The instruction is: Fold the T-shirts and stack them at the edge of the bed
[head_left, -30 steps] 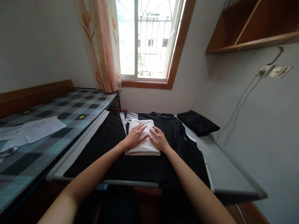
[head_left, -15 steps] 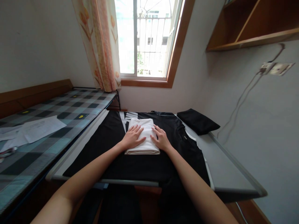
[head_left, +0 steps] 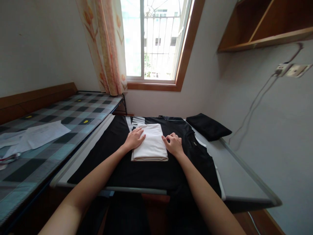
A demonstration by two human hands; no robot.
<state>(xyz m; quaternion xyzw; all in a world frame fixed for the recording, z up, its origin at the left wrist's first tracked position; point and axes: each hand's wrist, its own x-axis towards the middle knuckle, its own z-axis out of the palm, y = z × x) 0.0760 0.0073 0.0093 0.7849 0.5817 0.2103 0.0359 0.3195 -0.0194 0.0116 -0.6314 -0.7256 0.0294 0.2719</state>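
Note:
A folded white cloth (head_left: 152,143) lies on a black garment (head_left: 117,169) spread over the table. My left hand (head_left: 134,138) rests on the left edge of the white cloth, fingers apart and holding nothing. At the cloth's right edge is my right hand (head_left: 173,143), its fingers bent and a little apart, with nothing visible in them. White stripes show on the black garment behind the cloth. A folded black cloth (head_left: 208,126) sits at the table's back right.
The grey-white table (head_left: 244,182) has a raised rim. To the left stands a bed with a checked cover (head_left: 58,114) and papers (head_left: 41,133) on it. Beyond are a window and curtain (head_left: 107,49). Cables (head_left: 251,107) hang on the right wall.
Both hands have moved outward from the middle of the white cloth, the left to its left edge, the right to its right edge. The right fingers have bent.

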